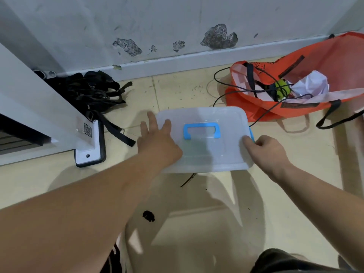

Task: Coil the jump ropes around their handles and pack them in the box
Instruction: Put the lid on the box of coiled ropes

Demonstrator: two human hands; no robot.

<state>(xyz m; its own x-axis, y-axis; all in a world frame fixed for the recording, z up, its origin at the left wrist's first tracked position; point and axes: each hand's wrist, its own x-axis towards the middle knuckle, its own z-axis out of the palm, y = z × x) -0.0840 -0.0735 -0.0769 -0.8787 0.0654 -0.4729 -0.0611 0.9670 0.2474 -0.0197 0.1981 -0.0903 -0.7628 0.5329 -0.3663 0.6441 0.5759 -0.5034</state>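
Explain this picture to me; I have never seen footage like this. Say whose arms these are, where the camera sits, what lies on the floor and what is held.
No machine: a person wears one camera on the head, looking down at their own arms. On the floor stands a clear plastic box, lid on, blue handle on top. The left hand lies flat on the lid; the right hand curls round the box's right edge. Behind lies an orange bag with a thin black cord, likely a jump rope, trailing out.

Both arms stretched forward. Left hand (pixel 157 140) flat, fingers spread. Right hand (pixel 266 150) curled, gripping box (pixel 199 154) edge.
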